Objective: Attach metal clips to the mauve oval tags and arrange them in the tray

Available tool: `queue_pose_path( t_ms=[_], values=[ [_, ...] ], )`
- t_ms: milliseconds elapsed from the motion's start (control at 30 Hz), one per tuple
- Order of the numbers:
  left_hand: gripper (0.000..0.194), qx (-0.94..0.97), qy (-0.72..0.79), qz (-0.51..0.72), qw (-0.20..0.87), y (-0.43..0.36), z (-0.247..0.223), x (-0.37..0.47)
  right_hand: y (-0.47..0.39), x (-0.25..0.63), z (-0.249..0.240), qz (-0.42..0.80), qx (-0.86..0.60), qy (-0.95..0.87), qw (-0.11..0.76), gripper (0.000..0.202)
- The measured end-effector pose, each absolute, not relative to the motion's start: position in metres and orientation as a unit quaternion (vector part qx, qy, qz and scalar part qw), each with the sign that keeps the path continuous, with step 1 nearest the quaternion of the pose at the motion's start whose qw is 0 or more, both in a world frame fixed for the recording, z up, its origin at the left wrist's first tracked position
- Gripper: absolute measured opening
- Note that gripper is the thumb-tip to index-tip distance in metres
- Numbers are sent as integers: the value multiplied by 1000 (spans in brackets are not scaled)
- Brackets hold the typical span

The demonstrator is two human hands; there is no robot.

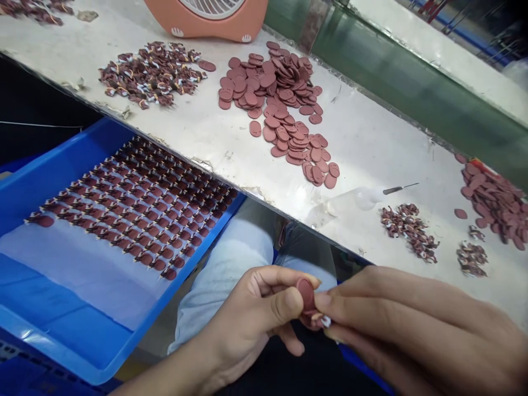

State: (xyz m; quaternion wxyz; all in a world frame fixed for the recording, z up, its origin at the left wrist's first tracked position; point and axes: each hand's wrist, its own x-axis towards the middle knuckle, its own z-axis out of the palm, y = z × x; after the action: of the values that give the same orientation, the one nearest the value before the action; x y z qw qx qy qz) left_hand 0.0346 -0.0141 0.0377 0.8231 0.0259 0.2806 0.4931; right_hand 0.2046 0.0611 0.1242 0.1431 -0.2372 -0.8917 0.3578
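Note:
Between my two hands, above my lap, is a small reddish-brown oval disc (pixel 306 293) with a tiny brown and white figure (pixel 319 320) at its lower edge. My left hand (pixel 258 313) pinches the disc between thumb and forefinger. The fingertips of my right hand (pixel 396 319) close on the figure's side, touching the disc's right edge. Loose oval discs (pixel 284 110) lie heaped on the white table (pixel 363 132), with a pile of small figures (pixel 150 74) to their left.
A blue tray (pixel 88 352) at the left holds rows of figures on discs. An orange fan (pixel 210 22) stands at the back. A bottle with a needle tip (pixel 363 198) lies on the table. Smaller figure piles (pixel 408 231) and more discs (pixel 495 201) are at the right.

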Motion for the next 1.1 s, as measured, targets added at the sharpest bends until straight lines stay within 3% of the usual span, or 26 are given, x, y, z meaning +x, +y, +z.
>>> queue_pose_path(
  t_ms=[167, 800, 1100],
  values=[
    [31, 26, 289, 483, 826, -16, 35, 36, 67, 207, 127, 346, -222, -908, 85, 24],
    [24, 38, 302, 504, 808, -23, 43, 37, 57, 207, 124, 357, -223, -898, 127, 16],
    [23, 37, 321, 510, 797, -22, 43, 38, 57, 210, 118, 355, -221, -897, 143, 24]
  ],
)
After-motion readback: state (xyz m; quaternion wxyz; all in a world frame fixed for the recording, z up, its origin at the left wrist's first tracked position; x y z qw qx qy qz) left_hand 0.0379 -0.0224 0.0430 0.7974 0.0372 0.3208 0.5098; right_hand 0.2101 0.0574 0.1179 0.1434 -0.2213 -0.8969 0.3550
